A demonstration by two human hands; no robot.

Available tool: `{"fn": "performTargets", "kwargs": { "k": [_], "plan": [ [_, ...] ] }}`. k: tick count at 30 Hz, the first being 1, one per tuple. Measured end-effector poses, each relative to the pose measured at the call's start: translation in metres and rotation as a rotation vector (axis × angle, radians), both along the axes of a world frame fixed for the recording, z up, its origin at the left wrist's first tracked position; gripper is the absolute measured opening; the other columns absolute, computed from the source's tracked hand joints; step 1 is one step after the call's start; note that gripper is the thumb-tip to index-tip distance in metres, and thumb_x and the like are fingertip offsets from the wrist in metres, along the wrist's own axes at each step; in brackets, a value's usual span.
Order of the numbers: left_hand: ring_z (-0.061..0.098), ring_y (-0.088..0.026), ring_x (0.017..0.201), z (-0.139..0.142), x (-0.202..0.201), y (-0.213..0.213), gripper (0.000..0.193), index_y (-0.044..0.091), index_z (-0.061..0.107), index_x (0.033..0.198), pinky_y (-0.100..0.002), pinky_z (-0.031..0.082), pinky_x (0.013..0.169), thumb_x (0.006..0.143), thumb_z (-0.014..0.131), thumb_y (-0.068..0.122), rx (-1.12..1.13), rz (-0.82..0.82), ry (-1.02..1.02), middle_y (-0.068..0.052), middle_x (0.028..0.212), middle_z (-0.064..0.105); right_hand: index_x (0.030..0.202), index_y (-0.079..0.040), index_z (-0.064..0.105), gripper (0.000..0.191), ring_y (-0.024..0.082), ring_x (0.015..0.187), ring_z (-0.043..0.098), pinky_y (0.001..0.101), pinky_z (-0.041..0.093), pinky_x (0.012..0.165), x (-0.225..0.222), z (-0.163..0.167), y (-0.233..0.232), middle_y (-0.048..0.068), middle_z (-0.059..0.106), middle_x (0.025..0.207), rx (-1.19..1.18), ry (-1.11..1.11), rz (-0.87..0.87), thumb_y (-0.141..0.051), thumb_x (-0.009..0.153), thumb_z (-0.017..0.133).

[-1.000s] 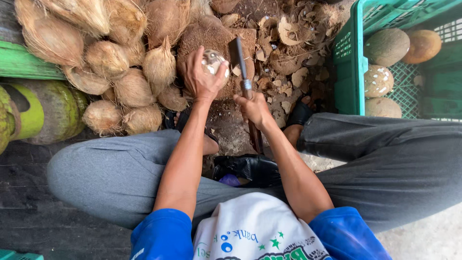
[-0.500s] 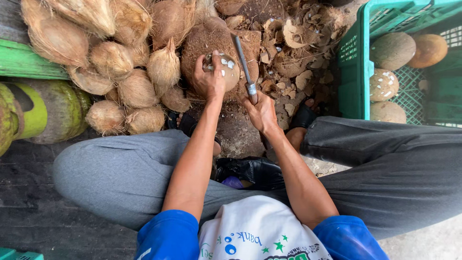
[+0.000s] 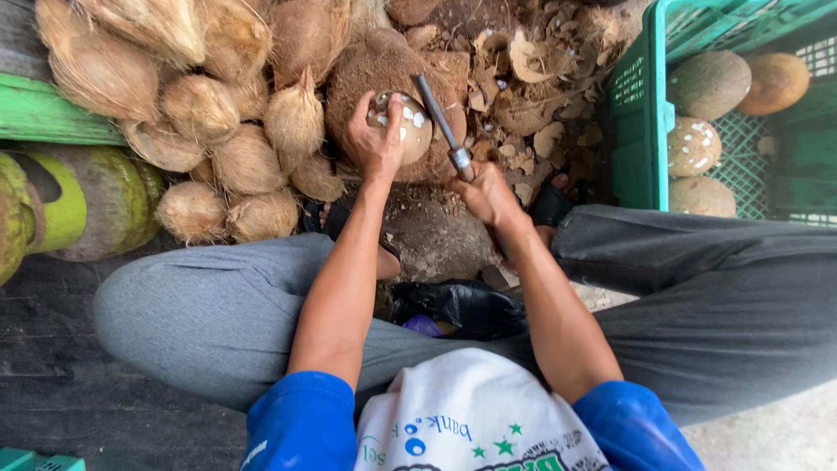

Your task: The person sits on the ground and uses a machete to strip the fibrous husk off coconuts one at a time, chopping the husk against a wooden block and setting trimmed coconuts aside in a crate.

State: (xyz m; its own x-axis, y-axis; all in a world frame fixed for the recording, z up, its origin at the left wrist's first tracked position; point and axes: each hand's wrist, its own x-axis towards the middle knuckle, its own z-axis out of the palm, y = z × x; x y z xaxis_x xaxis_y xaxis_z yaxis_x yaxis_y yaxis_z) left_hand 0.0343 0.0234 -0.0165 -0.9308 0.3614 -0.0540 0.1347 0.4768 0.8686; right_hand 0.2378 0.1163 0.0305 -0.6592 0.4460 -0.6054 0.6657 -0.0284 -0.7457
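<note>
The left hand (image 3: 373, 139) reaches forward, its grip clamped over the peeled coconut (image 3: 403, 126), which rests on a fibrous brown mound. Husked coconuts (image 3: 235, 157) crowd close left of it. Right of the coconut, the right hand (image 3: 488, 194) has its grip closed round a metal blade (image 3: 438, 122), tip angled toward the coconut. The green plastic crate (image 3: 641, 131) stands well right.

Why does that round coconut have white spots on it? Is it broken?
It looks chipped, not broken. The coconut under the left hand has its brown skin nicked away in places, so white shows through. The right hand holds a knife beside it. Shell scraps lie scattered behind, and coconuts in the green crate show similar white patches.
</note>
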Motion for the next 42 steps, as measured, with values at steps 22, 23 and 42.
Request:
{"fn": "performTargets", "kwargs": {
  "k": [22,23,42],
  "plan": [
    [0.069,-0.020,0.085,-0.013,0.000,0.008,0.047,0.011,0.070,0.116,-0.038,0.056,0.074,0.093,0.063,0.052,-0.076,0.073,0.105,-0.007,0.101,0.072,0.069,-0.009,0.050,0.039,0.011,0.042,0.046,0.0300,0.038,0.040,-0.009,0.062,-0.006,0.000,0.051,0.055,-0.131,0.362,-0.357,-0.027,0.101,0.065],
    [0.070,-0.019,0.084,-0.014,0.001,0.009,0.048,0.013,0.070,0.119,-0.038,0.055,0.076,0.095,0.062,0.053,-0.115,0.067,0.174,-0.005,0.099,0.075,0.068,-0.009,0.052,0.039,0.011,0.040,0.046,0.0305,0.039,0.038,-0.011,0.059,-0.008,0.000,0.052,0.053,-0.114,0.375,-0.354,-0.028,0.100,0.064],
    [0.074,-0.025,0.087,-0.012,-0.008,-0.006,0.053,0.011,0.072,0.118,-0.043,0.060,0.072,0.095,0.058,0.058,-0.044,-0.024,0.150,-0.009,0.100,0.075,0.075,-0.008,0.060,0.024,0.014,0.050,0.051,0.0340,0.044,0.050,-0.018,0.007,-0.025,0.007,0.057,0.059,0.037,-0.028,-0.066,-0.025,0.091,0.067]
  ]
}}
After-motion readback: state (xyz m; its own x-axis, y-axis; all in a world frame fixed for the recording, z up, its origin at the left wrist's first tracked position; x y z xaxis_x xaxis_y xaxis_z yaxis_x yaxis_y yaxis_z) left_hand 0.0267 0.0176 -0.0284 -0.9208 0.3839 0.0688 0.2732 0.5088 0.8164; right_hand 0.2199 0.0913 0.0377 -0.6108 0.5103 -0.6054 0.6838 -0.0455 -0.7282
